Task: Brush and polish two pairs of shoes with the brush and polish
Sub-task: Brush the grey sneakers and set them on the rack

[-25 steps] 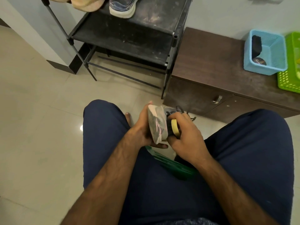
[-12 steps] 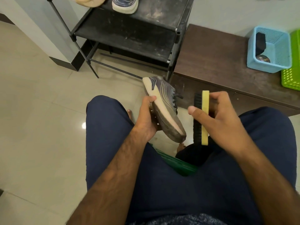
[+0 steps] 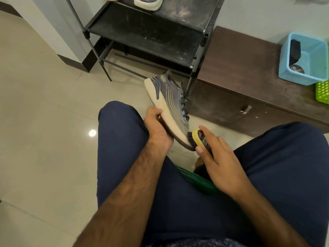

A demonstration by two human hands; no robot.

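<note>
A grey sneaker [image 3: 170, 102] with a pale sole and dark laces lies on its side between my knees. My left hand [image 3: 157, 132] grips it from beneath by the sole. My right hand [image 3: 216, 157] holds a brush [image 3: 199, 138] with a yellow back, and its dark bristles touch the shoe's toe end. Another sneaker [image 3: 148, 3] stands on the top shelf of the black shoe rack [image 3: 151, 36]. A round polish tin [image 3: 296, 69] sits in the blue basket [image 3: 302, 57] on the brown cabinet.
A brown cabinet [image 3: 249, 75] with a drawer handle stands to the right of the rack. A green basket [image 3: 323, 91] sits beside the blue one. A green stool [image 3: 199, 182] shows between my legs. Pale floor tiles [image 3: 44, 139] spread to the left.
The shoe has turned so its side faces up. My right hand has swung the brush from beside the shoe down onto its toe end.
</note>
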